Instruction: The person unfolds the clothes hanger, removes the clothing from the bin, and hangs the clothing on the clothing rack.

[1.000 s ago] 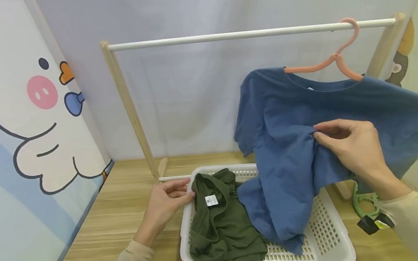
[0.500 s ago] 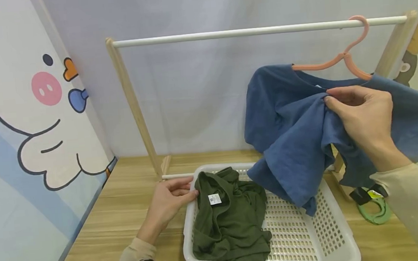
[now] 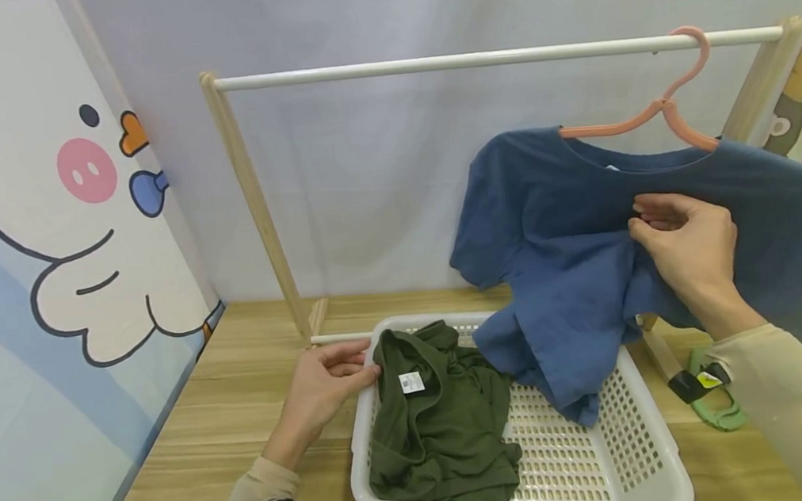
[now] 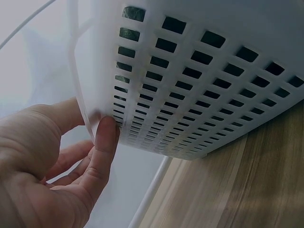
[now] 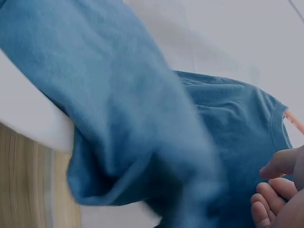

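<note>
A blue T-shirt (image 3: pixel 562 212) hangs on a pink hanger (image 3: pixel 675 115) hooked over the rack's white rail. Its lower part is bunched and droops over the white laundry basket (image 3: pixel 637 413). My right hand (image 3: pixel 690 245) is at the shirt's chest, fingers loosely bent with a gap to the thumb; in the right wrist view no cloth shows between the fingertips (image 5: pixel 268 173), and the shirt's blurred lower part (image 5: pixel 142 109) swings in front. My left hand (image 3: pixel 323 392) pinches the basket's left rim. Inside lies a dark green garment (image 3: pixel 445 430) with a white label (image 3: pixel 411 382).
The rack has wooden legs (image 3: pixel 254 208) and a white top rail (image 3: pixel 428 65). A green object (image 3: pixel 719 413), partly behind the right sleeve, lies on the wooden table (image 3: pixel 197 451) right of the basket. A cartoon panel (image 3: pixel 23 188) stands at the left.
My right hand first raised the shirt's gathered front toward the neckline, then came lower as the cloth dropped back and slipped from its fingers. The left hand stays on the basket rim.
</note>
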### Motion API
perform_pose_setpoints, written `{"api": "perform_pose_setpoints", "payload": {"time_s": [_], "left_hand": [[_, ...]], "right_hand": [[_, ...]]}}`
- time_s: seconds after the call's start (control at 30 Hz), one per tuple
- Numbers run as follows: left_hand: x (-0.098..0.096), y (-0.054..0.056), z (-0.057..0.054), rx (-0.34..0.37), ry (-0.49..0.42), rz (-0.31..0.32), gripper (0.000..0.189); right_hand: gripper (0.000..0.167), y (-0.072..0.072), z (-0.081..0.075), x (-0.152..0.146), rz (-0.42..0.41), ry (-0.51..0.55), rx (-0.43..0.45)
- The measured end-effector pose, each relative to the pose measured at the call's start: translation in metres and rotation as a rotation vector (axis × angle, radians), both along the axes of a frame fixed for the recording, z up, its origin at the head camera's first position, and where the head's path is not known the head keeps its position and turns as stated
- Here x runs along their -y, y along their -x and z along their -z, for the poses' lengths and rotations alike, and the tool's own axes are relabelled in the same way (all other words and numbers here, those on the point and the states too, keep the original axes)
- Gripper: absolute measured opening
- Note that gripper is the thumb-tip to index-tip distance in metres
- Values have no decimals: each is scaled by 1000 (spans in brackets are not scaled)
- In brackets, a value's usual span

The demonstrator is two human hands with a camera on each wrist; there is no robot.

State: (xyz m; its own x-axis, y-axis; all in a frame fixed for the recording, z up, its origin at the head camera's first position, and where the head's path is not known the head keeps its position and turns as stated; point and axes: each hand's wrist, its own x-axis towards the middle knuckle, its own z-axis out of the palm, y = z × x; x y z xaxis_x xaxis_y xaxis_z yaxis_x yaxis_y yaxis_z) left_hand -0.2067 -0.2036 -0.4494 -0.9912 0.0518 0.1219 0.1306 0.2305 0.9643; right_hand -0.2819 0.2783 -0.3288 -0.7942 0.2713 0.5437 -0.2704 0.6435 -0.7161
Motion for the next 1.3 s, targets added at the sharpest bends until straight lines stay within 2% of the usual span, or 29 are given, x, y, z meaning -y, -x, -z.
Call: {"api": "perform_pose_setpoints", "payload": {"time_s": [0.23,0.4,0.63,0.77,1.07,1.3], "left_hand": [[-1,0,-2,-2,-11,0,47],[-1,1,-1,0,-5,-2,47],[-4,3,-3,19,0,-3,46],[-3,3,-4,22,2,-1,47],[0,0,-1,25,0,-17,47],[-1,-2,-3,8,-3,-15,46]], "right_hand": [[33,-3,-3,6,-33,24,4],[36,-11,1,9,-102,4,34],[40,-33,26,10,-323,5,164],[44,-39,44,2,-387,-9,248],[45,-40,70,-9,-456,-54,313],[58,-43,84,-6,-395,-171,368]]}}
